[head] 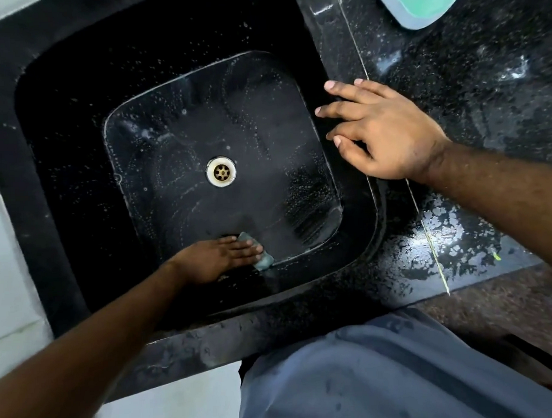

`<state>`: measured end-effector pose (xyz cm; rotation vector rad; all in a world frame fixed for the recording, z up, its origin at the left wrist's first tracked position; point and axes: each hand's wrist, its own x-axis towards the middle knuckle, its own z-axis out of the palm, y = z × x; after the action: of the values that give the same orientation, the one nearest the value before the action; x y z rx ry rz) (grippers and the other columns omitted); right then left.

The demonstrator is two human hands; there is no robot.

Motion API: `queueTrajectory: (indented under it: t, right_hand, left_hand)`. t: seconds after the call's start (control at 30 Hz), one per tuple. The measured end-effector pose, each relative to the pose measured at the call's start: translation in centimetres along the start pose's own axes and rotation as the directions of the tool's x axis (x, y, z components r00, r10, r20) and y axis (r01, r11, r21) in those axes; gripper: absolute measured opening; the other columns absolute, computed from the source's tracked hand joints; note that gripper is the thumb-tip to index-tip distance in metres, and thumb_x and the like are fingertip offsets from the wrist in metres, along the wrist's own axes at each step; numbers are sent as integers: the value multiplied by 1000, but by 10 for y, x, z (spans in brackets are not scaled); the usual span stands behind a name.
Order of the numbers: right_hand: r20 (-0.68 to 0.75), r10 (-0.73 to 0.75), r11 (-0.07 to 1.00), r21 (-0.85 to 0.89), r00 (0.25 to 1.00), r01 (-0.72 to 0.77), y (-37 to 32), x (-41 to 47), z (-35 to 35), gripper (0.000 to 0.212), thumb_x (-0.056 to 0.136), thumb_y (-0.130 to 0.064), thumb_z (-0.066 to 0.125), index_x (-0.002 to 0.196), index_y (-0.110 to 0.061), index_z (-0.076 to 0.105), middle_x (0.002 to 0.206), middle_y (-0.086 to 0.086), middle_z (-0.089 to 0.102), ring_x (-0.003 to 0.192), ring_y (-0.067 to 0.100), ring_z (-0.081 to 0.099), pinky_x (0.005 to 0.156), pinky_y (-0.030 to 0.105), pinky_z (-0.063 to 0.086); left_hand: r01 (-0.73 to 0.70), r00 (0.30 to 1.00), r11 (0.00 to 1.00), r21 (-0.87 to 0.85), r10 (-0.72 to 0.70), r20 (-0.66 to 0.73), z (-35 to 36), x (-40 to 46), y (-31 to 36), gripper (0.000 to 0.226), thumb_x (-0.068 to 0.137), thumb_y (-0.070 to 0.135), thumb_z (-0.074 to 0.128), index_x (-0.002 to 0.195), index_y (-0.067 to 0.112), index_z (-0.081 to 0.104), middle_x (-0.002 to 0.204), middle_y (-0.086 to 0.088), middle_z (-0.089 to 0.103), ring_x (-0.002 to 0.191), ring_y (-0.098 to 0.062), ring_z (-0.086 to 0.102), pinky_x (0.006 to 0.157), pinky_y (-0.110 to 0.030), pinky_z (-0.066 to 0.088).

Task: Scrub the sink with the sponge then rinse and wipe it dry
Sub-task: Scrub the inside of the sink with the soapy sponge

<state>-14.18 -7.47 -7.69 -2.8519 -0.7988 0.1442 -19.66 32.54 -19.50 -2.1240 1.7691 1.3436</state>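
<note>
Pressing flat, straight fingers, the left hand (217,257) holds the sponge (261,252) against the sink (62,128) floor at 6 o'clock of the drain (221,172); the right hand (387,130) rests open on the rim at 3 o'clock. Scrubbing seems under way; rinsing the suds likely follows.

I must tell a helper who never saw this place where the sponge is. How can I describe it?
Look into the black sink, at the near edge of its wet floor, below the round drain. The left hand presses the sponge there with straight fingers. It is the only pale grey-green thing in the basin.
</note>
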Motion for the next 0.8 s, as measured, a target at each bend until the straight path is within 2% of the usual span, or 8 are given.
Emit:
queueTrajectory:
  t: [0.13,0.27,0.33,0.43,0.53,0.63,0.73,0.8]
  right_hand:
    - [0,-1,1000,1,1000,1,-2,2,-1,44,100,-36,35,102,-19,75,143,-6,53,149,18,23,121,42,19]
    - [-9,-8,1000,-7,1000,8,-2,1,-1,44,99,-36,35,102,-18,75,143,-5,54,149,18,23,120,43,20]
    - [-1,-6,1000,-12,1000,6,-3,1,-1,44,99,-36,36,102,-19,75,143,-5,54,149,19,23,121,43,20]
    - [2,-14,1000,-7,1000,14,-3,1,-1,43,99,-37,37,102,-19,76,142,-5,55,149,19,24,121,42,19]
    - [-5,-16,1000,-1,1000,16,-1,0,-1,43,99,-37,36,102,-20,76,141,-6,56,149,19,24,121,43,19]
    - [-4,-16,1000,-5,1000,16,0,0,-1,44,99,-37,36,102,-19,76,141,-6,55,149,19,24,121,42,19]
    - [-9,-12,1000,6,1000,12,-1,1,0,44,99,-36,36,101,-19,76,141,-6,56,149,19,24,121,42,19]
    - [-8,-7,1000,15,1000,7,-2,2,-1,44,99,-37,36,101,-19,76,141,-6,56,149,19,25,121,43,20]
  left_hand:
    - [77,991,997,-16,-78,-108,-10,22,7,64,99,22,22,158,33,-3,165,13,-7,153,-9,-3,126,-34,7]
    - [240,921,964,-115,-263,-287,-49,83,37,66,101,15,30,160,26,2,167,8,-3,154,-11,0,123,-30,1]
    - [288,896,945,-154,-323,-306,-61,103,46,68,101,12,33,160,25,1,167,7,-4,154,-11,-2,122,-29,-1]
    - [252,914,960,-126,-278,-296,-44,86,39,67,101,21,33,160,27,2,166,9,-5,154,-12,0,125,-31,3]
    - [189,950,977,-103,-208,-232,-7,23,8,62,97,42,10,157,33,-2,164,12,-4,152,-9,-2,125,-31,3]
    - [287,947,956,-59,-292,-131,27,-40,-26,59,99,49,8,152,42,-16,165,13,-7,150,-1,-14,125,-38,13]
    - [304,952,953,-2,-303,-44,29,-45,-33,57,101,55,1,145,43,-32,161,12,-21,143,1,-33,126,-39,5]
    - [245,969,969,21,-244,-44,10,-20,-23,59,100,54,0,151,35,-25,160,11,-24,149,-10,-23,125,-38,-1]
